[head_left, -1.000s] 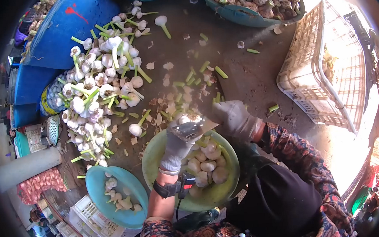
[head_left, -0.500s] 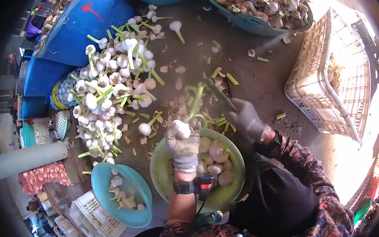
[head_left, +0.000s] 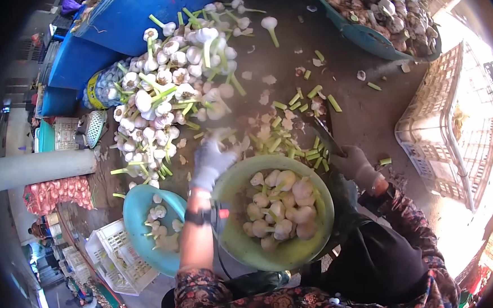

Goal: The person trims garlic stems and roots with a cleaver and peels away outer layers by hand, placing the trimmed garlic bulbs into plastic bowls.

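My left hand (head_left: 213,161), gloved and blurred by motion, is over the work surface between the heap of garlic (head_left: 164,97) and the yellow-green basin (head_left: 229,242); its fingers are smeared, so any hold is unclear. In my gloved right hand (head_left: 354,163) is a knife (head_left: 327,138), its blade pointing up and left above cut stem pieces. Several trimmed white garlic bulbs (head_left: 281,208) lie inside the yellow-green basin. Long green stems remain on many bulbs in the heap. Cut green stems (head_left: 277,141) and peelings lie beyond the basin.
At lower left, a turquoise basin (head_left: 135,231) holds some garlic beside a white crate (head_left: 114,255). Another crate (head_left: 427,148) stands right. A teal tub (head_left: 364,42) of garlic is at upper right, blue barrels (head_left: 131,25) at upper left. Dark cloth (head_left: 377,264) fills the lower right.
My left hand held a bulb with a green stem over the basin; now it is farther left, beyond the rim. My right hand still holds the knife. The view has shifted, moving the scene rightward.
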A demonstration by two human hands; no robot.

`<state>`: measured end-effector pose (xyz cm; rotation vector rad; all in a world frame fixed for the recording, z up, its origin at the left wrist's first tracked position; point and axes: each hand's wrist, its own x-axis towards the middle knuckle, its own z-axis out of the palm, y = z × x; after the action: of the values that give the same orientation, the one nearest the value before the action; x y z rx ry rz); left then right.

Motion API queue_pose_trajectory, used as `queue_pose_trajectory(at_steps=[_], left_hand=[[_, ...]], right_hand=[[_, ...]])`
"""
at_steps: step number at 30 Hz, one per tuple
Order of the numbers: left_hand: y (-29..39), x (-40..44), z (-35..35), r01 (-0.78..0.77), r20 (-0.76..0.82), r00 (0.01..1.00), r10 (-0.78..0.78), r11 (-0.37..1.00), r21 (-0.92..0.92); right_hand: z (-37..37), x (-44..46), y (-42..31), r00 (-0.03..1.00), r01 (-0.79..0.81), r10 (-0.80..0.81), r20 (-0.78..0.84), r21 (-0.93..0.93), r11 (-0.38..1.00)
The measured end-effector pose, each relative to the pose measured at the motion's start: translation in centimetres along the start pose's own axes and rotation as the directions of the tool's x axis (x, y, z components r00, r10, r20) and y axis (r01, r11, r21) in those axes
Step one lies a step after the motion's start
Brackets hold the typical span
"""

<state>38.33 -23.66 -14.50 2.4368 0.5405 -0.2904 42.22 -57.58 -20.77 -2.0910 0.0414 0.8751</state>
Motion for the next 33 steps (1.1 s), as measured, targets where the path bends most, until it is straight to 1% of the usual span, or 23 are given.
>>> queue_pose_trajectory(at_steps=[1,2,3,5,7,8,9,10,11,13,14,15,17,18,19,20,21,23,24,25,27,28,33], left_hand=[[-5.4,3.3,1.7,-0.089,-0.187,0.969,0.159,0.937,0.337],[-7.0,4.7,2.1,0.052,-0.158,0.987,0.025,0.885,0.463],[-9.4,6.3,2.9,0.05,-0.161,0.987,0.028,0.886,0.461],[-13.3,8.8,4.4,0.139,0.11,0.973,-0.205,0.892,0.43],[-9.6,7.4,4.0,0.065,0.157,0.978,-0.14,0.91,0.41],[-8.0,6.2,4.4,0.109,0.114,0.988,-0.105,0.993,-0.037],[-6.3,5.0,4.8,0.113,0.064,0.994,-0.093,0.87,-0.481],[-4.3,3.8,5.1,0.185,0.162,0.981,-0.105,0.746,-0.639],[-2.5,2.6,5.3,0.265,0.259,0.961,-0.098,0.59,-0.763],[-0.3,0.5,5.3,0.269,0.327,0.945,-0.004,0.578,-0.771],[1.6,-0.6,5.7,0.23,0.259,0.965,-0.033,0.576,-0.784],[3.0,-1.5,6.2,0.191,0.188,0.98,-0.066,0.576,-0.795],[3.4,-2.5,7.0,0.236,0.237,0.97,-0.062,0.496,-0.836],[4.1,-3.3,6.4,0.233,0.253,0.967,-0.028,0.494,-0.838],[4.6,-3.8,5.9,0.218,0.257,0.966,0.011,0.492,-0.843],[4.6,-3.9,5.5,0.269,0.324,0.945,0.052,0.442,-0.856],[4.5,-4.1,5.3,0.282,0.329,0.943,0.038,0.429,-0.858],[6.3,-4.9,4.5,0.465,0.437,0.885,-0.159,0.311,-0.829],[5.4,-4.6,4.1,0.548,0.568,0.816,0.105,0.17,-0.819],[5.5,-4.3,4.4,0.544,0.566,0.817,0.112,0.176,-0.82],[6.3,-5.1,5.8,0.254,0.35,0.897,0.27,0.334,-0.908],[7.1,-5.4,6.9,0.118,0.184,0.973,0.14,0.383,-0.916],[5.9,-5.3,7.3,0.023,0.112,0.979,0.169,0.456,-0.89]], right_hand=[[0.2,0.0,-0.3,1.0,-0.003,0.003,0.01,-0.016,1.0],[0.6,0.1,-0.5,1.0,0.001,-0.001,0.008,-0.018,1.0],[1.1,0.2,-0.7,0.999,0.047,-0.047,0.006,-0.058,0.997],[1.7,0.5,-1.0,0.997,0.083,-0.083,-0.001,-0.096,0.992],[2.0,0.7,-1.2,0.991,0.126,-0.129,-0.019,-0.135,0.983],[2.0,0.6,-1.8,0.993,0.11,-0.115,-0.029,-0.133,0.985],[1.8,0.4,-2.8,0.984,0.173,-0.176,-0.039,-0.07,0.982],[1.7,0.3,-3.8,0.97,0.237,-0.237,-0.056,-0.009,0.971],[1.7,0.7,-4.9,0.935,0.343,-0.34,-0.099,0.022,0.939],[1.2,0.3,-8.2,0.773,0.607,-0.597,-0.213,-0.021,0.794],[0.5,-1.0,-10.6,0.792,0.601,-0.57,-0.219,0.114,0.791],[0.4,-1.5,-11.9,0.614,0.774,-0.717,-0.332,0.072,0.629],[-0.7,-2.3,-12.5,0.521,0.843,-0.827,-0.211,-0.026,0.537],[0.6,0.3,-10.5,0.769,0.626,-0.639,0.011,-0.214,0.75],[2.0,3.5,-7.8,0.928,0.372,-0.338,0.157,-0.447,0.813],[1.9,3.6,-5.4,0.962,0.273,-0.238,0.137,-0.376,0.885],[1.6,2.7,-4.5,0.941,0.325,-0.338,0.03,-0.363,0.873],[0.7,0.6,-4.5,0.89,0.433,-0.418,-0.183,0.054,0.9],[1.0,-0.5,-4.2,0.902,0.41,-0.394,-0.175,0.067,0.909],[0.9,-0.4,-4.9,0.938,0.344,-0.336,-0.081,0.117,0.932],[1.1,-1.0,-5.9,0.967,0.243,-0.246,0.067,0.053,0.969],[1.5,-1.2,-5.6,0.967,0.246,-0.247,0.056,0.016,0.969],[1.0,-1.9,-5.7,0.953,0.302,-0.301,0.019,-0.053,0.952]])
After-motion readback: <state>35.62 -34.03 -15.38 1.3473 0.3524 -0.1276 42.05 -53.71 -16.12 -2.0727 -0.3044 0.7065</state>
